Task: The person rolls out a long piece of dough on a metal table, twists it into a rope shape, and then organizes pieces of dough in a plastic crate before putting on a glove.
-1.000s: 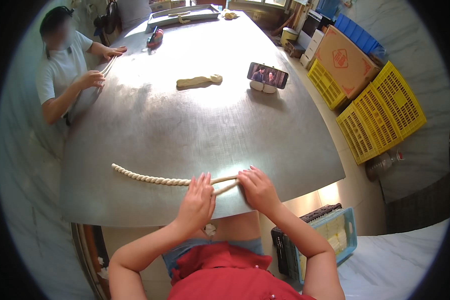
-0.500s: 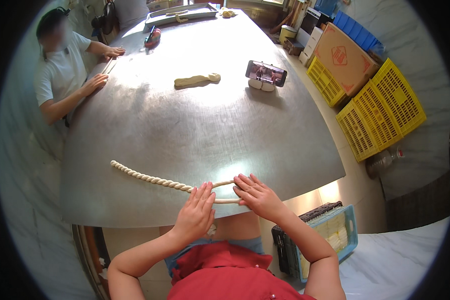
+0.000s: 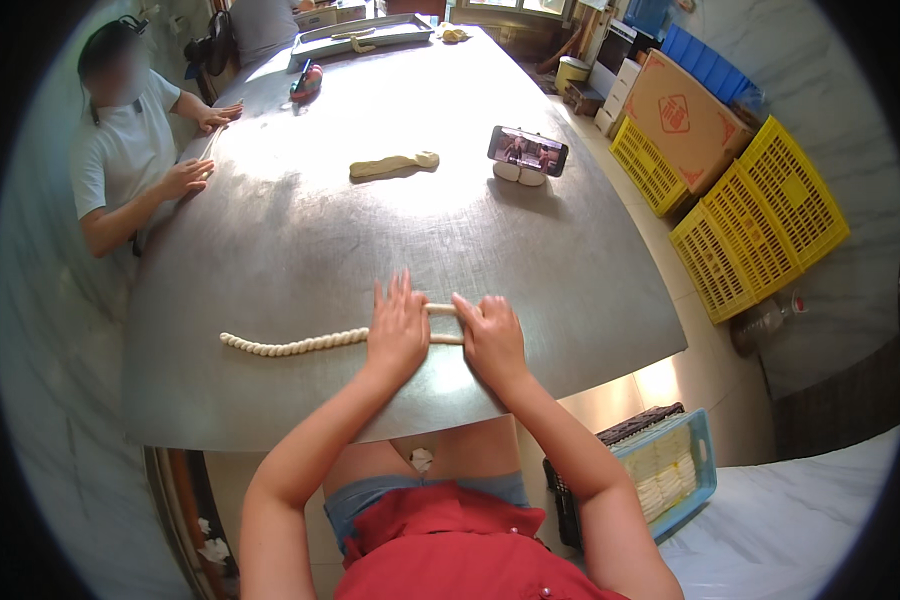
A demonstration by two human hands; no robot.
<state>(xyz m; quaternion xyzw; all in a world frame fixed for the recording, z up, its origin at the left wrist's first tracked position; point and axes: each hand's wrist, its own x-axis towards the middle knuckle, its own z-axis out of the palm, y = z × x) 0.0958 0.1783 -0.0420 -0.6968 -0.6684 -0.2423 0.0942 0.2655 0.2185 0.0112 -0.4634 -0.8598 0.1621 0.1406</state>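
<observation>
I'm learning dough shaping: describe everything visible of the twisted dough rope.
The twisted dough rope is pale, tightly coiled and soft-looking. It lies in a shallow curve on the metal table, its free left end rounded. The left hand lies over it; past that, two separate strands run to the right hand, which hides the rest.

The person wears a red garment [image 3: 460, 570] on the torso, well below the grip; the cloth is of one plain colour, with bunched folds [image 3: 425, 515] along the edge facing the hands. I note two small, round, pale button-like dots [image 3: 515, 531] right of its middle, their make too small to tell. Between garment and grip, blue shorts [image 3: 345, 515] show at either side, denim-like in texture, ending high on the bare thighs [image 3: 370, 465]. The left hand [image 3: 398, 325] and right hand [image 3: 493, 335] are bare, as are both forearms [image 3: 330, 425] behind them.
</observation>
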